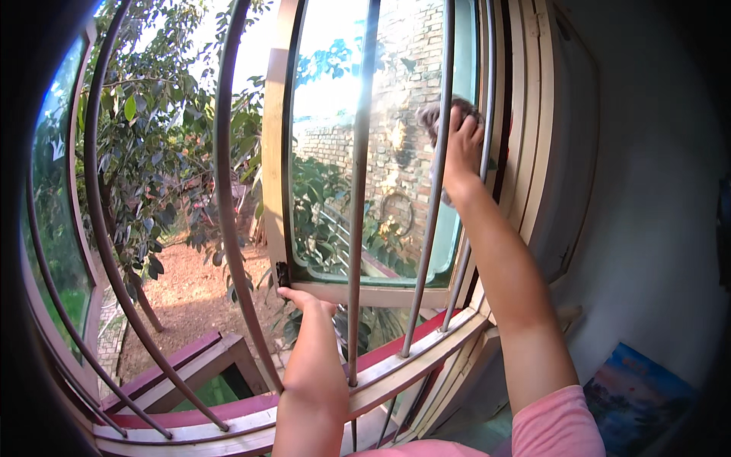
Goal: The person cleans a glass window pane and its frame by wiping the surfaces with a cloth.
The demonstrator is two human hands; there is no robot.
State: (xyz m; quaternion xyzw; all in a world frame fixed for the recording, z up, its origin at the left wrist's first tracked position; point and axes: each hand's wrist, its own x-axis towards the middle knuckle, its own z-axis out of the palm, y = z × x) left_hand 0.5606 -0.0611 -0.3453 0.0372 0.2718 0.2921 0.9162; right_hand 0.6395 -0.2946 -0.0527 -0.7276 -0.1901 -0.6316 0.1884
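Note:
My right hand (pixel 464 148) reaches between the window bars and presses a bunched grey-brown cloth (pixel 434 121) to the glass pane (pixel 394 228), near its right edge. The fingers are curled over the cloth, and part of it shows below the wrist. My left hand (pixel 308 299) is also through the bars, at the lower outer corner of the opened window sash (pixel 365 293). It grips that corner from below, with some fingers hidden. The pane carries bright glare, and a brick wall and leaves show in it.
Upright metal bars (pixel 360 171) stand between me and the sash, rooted in the sill (pixel 388 374). Another opened sash (pixel 85 297) is at the far left, and a lower one (pixel 188 371) juts outward. Leafy branches (pixel 154 143) hang outside. A colourful picture (pixel 634 400) is at lower right.

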